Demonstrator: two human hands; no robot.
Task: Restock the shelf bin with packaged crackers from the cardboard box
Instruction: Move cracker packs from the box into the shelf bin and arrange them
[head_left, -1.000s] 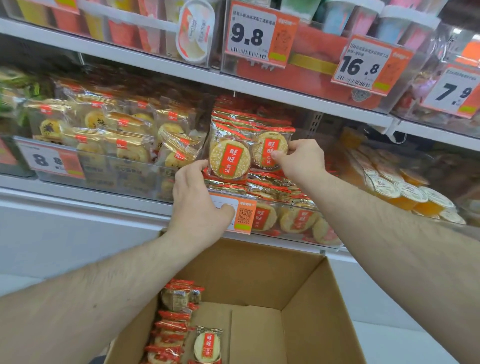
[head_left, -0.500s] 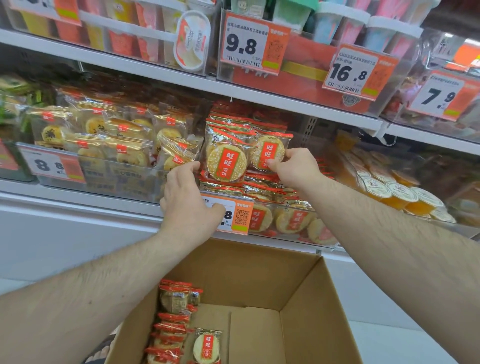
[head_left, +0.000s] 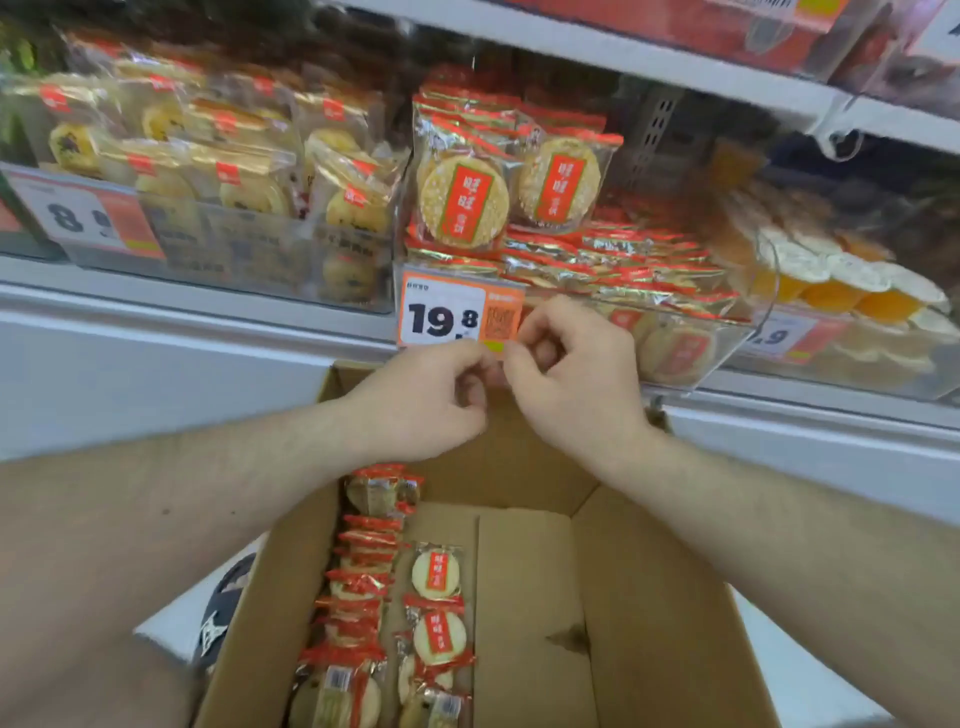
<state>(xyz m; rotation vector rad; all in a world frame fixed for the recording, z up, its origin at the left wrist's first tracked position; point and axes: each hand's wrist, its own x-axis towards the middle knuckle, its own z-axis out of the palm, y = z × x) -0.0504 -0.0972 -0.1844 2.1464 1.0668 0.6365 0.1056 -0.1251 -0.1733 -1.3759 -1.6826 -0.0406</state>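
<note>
both hands off crackers, lowered | left hand (head_left: 431, 400), right hand (head_left: 571, 384) fingers curled, empty

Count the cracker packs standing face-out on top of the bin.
2: left pack and right pack, side by side above the 19.8 tag. More stand behind them, mostly hidden.

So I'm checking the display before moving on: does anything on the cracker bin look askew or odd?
Nothing stands out. Two cracker packs stand upright facing out above flat stacks in the bin, and the price tag hangs straight.
</note>
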